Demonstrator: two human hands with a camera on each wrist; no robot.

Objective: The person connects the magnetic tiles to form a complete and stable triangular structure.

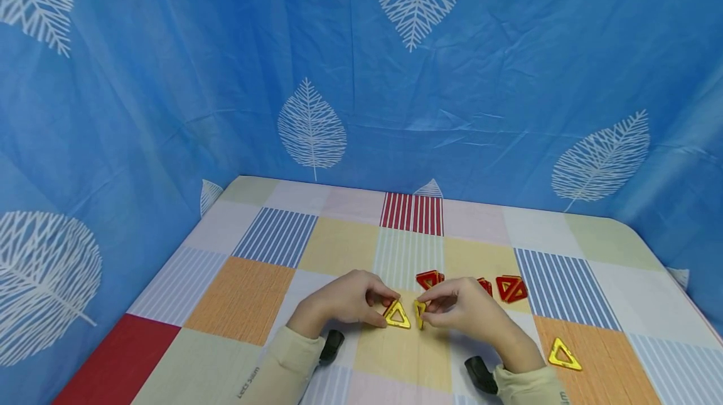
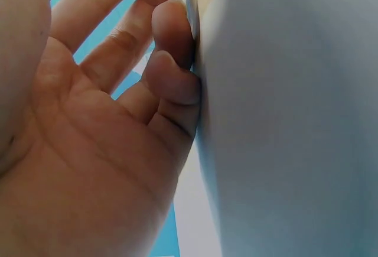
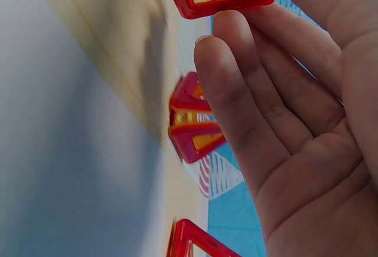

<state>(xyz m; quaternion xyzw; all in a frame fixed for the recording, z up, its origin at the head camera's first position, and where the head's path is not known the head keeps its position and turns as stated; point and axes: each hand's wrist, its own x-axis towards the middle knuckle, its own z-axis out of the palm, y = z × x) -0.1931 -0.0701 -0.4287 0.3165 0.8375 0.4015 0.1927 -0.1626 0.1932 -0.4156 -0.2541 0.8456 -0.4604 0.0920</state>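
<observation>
In the head view my left hand [image 1: 351,299] pinches a yellow triangular magnetic tile [image 1: 404,323] between fingers and thumb, and some red shows along its left side. Facing it, my right hand [image 1: 467,309] pinches a second triangular tile, seen nearly edge-on and yellow [image 1: 419,315] from the head. The right wrist view shows a red triangular frame [image 3: 192,6] at that hand's thumb and fingertips. A narrow gap separates the two held pieces, low over the cloth. In the left wrist view the left hand's lower fingers curl by the table surface; its tile is out of frame.
Behind the hands are red triangular tiles [image 1: 428,279], another red group [image 1: 511,289] to the right, and a red piece [image 1: 484,286] partly hidden by the right hand. A yellow triangle [image 1: 557,360] lies at the right. A patchwork cloth [image 1: 226,301] covers the table; blue curtains surround it.
</observation>
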